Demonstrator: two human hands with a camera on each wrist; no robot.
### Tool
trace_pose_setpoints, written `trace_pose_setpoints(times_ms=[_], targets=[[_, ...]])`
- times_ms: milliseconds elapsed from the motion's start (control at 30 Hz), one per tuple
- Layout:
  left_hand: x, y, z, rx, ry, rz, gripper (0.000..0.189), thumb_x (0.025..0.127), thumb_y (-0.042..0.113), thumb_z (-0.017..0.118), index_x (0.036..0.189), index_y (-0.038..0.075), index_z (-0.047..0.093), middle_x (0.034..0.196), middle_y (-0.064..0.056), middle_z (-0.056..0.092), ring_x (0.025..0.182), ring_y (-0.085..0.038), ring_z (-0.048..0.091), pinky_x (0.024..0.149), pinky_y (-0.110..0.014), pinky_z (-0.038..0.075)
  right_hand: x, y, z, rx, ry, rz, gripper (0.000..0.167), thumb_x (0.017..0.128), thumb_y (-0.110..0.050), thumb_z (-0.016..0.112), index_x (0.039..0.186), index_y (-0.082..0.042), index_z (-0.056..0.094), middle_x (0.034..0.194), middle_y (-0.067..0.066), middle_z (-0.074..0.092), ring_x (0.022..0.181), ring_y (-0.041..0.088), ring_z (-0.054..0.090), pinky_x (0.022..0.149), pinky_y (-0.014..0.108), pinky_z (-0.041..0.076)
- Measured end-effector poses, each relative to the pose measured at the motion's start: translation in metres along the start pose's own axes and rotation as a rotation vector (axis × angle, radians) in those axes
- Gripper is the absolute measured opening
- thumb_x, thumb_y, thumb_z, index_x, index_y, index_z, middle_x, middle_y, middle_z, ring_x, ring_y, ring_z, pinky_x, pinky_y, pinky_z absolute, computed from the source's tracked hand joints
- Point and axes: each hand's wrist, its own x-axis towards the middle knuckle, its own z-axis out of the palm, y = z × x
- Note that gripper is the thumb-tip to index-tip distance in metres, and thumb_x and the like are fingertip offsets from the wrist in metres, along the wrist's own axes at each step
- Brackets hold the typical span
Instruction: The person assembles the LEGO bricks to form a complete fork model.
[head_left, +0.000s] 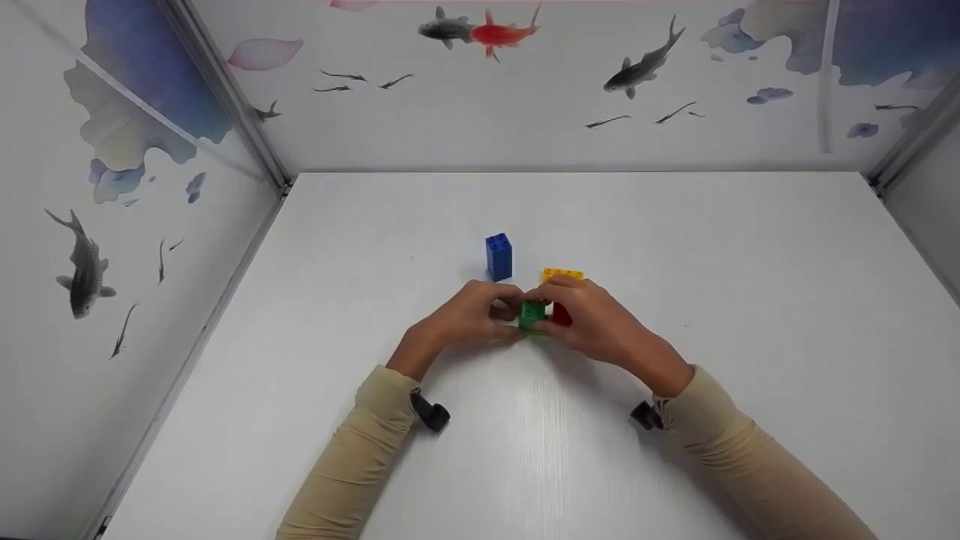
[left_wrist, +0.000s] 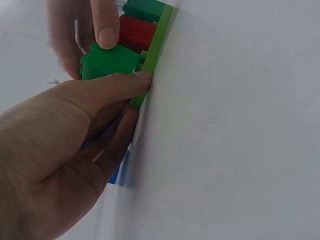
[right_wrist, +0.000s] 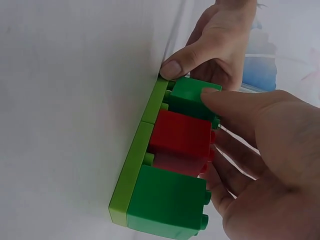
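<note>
Head view: left hand (head_left: 472, 313), thumb and fingers nearly together, grips end of light-green base (right_wrist: 132, 172) on worktop (head_left: 787, 262); right hand (head_left: 596, 321) pinches green brick (right_wrist: 192, 95) at that end, red brick (right_wrist: 181, 132) next along. Blue block (head_left: 499, 257) stands upright beyond left hand.

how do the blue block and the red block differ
The blue block stands on the table; the red block sits on a light green base between green blocks. In the head view, the blue block shows plainly, while the right hand partly covers the red block. Both have studs on top.
</note>
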Motion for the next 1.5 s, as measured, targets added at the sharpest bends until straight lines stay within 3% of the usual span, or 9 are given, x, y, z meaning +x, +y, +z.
trace_pose_setpoints(times_ms=[333, 500, 667, 933, 1167, 1367, 1500], targets=[[-0.002, 0.001, 0.000, -0.045, 0.000, -0.004, 0.040, 0.094, 0.007, 0.083, 0.132, 0.014, 0.074, 0.125, -0.001, 0.077, 0.120, -0.015, 0.072, 0.106, -0.027, 0.060, 0.003, 0.002, 0.004, 0.057, 0.008, 0.060, 0.036, 0.093, -0.012, 0.086, 0.128, -0.009, 0.077, 0.121, 0.006, 0.080, 0.105, 0.024, 0.073, 0.094, 0.041, 0.063], [-0.004, 0.000, -0.001, -0.037, 0.002, -0.013, 0.039, 0.094, 0.007, 0.083, 0.131, 0.014, 0.075, 0.123, -0.001, 0.078, 0.118, -0.014, 0.072, 0.106, -0.027, 0.060, 0.006, 0.001, 0.008, 0.044, 0.017, 0.028, 0.035, 0.092, -0.010, 0.087, 0.125, -0.006, 0.079, 0.119, 0.008, 0.081, 0.105, 0.026, 0.076, 0.095, 0.043, 0.065], [-0.005, -0.001, -0.001, -0.020, 0.010, -0.017, 0.036, 0.094, 0.010, 0.084, 0.129, 0.016, 0.076, 0.120, 0.001, 0.078, 0.116, -0.012, 0.072, 0.105, -0.026, 0.059, 0.008, 0.000, 0.012, 0.002, 0.029, -0.010, 0.036, 0.092, -0.008, 0.087, 0.127, -0.004, 0.079, 0.119, 0.010, 0.082, 0.095, 0.024, 0.074, 0.087, 0.041, 0.065], [-0.004, -0.001, 0.000, -0.018, 0.005, -0.021, 0.037, 0.094, 0.012, 0.084, 0.130, 0.017, 0.075, 0.122, 0.003, 0.078, 0.117, -0.011, 0.072, 0.106, -0.025, 0.059, 0.012, -0.004, 0.008, -0.034, 0.007, 0.011, 0.034, 0.091, -0.009, 0.088, 0.124, -0.006, 0.081, 0.115, 0.008, 0.083, 0.081, 0.016, 0.068, 0.078, 0.034, 0.063], [-0.002, -0.001, 0.001, -0.010, 0.002, -0.002, 0.037, 0.095, 0.013, 0.085, 0.130, 0.016, 0.076, 0.122, 0.002, 0.078, 0.115, -0.011, 0.072, 0.105, -0.025, 0.059, 0.013, -0.007, 0.005, -0.083, -0.022, 0.034, 0.030, 0.092, -0.012, 0.088, 0.121, -0.008, 0.083, 0.112, 0.006, 0.084, 0.081, 0.016, 0.070, 0.082, 0.035, 0.065], [0.000, -0.002, 0.001, -0.013, 0.004, 0.005, 0.035, 0.095, 0.015, 0.085, 0.129, 0.019, 0.076, 0.121, 0.003, 0.077, 0.114, -0.011, 0.072, 0.105, -0.025, 0.059, 0.011, -0.009, 0.004, -0.170, -0.005, 0.011, 0.026, 0.092, -0.013, 0.088, 0.117, -0.009, 0.083, 0.112, 0.005, 0.084, 0.100, 0.026, 0.079, 0.103, 0.052, 0.061], [0.001, -0.003, 0.001, -0.013, 0.001, 0.015, 0.033, 0.095, 0.015, 0.085, 0.127, 0.020, 0.076, 0.120, 0.004, 0.077, 0.113, -0.010, 0.073, 0.104, -0.024, 0.059, 0.009, -0.009, 0.005, -0.169, 0.013, -0.001, 0.025, 0.092, -0.013, 0.088, 0.115, -0.009, 0.083, 0.109, 0.006, 0.084, 0.095, 0.025, 0.078, 0.100, 0.053, 0.062]])
